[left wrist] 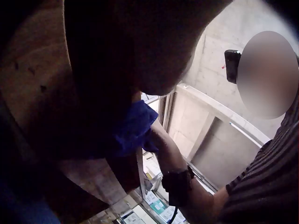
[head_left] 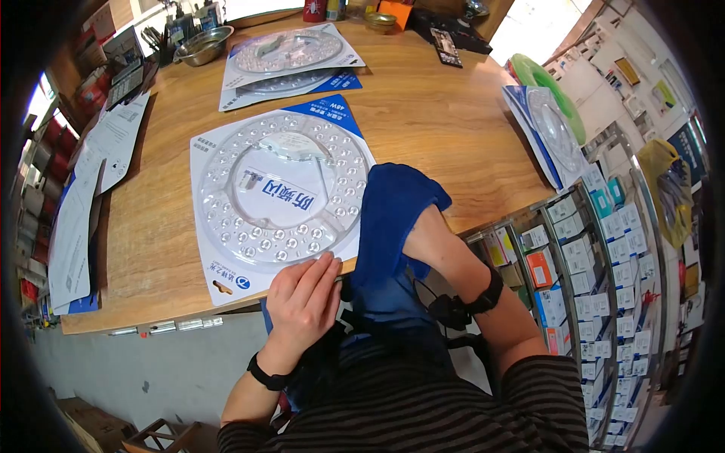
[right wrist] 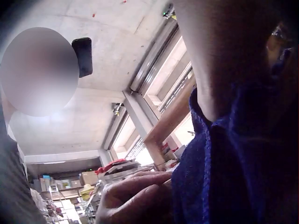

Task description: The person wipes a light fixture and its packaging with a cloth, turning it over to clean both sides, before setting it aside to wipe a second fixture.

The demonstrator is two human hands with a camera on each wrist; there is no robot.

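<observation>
A flat blister pack (head_left: 215, 260) with a clear ring-shaped plastic shell lies on the wooden table, close to the front edge. My left hand (head_left: 306, 302) is at its near edge, fingers together and fairly straight, fingertips touching the border; the thumb is hidden. A dark blue cloth (head_left: 389, 215) drapes over my right hand (head_left: 430, 234) beside the pack's right edge, hiding the fingers. In the left wrist view the blue cloth (left wrist: 133, 128) covers the end of the right arm. The right wrist view shows the cloth (right wrist: 191, 177) next to the left hand (right wrist: 135, 198).
Similar packs (head_left: 291, 57) are stacked behind, with others (head_left: 98, 181) at the left and one (head_left: 544, 132) near a green ring (head_left: 555, 94) at the right. A metal bowl (head_left: 204, 47) and phone (head_left: 445, 47) sit at the back. Shelves of small boxes (head_left: 578, 264) stand right.
</observation>
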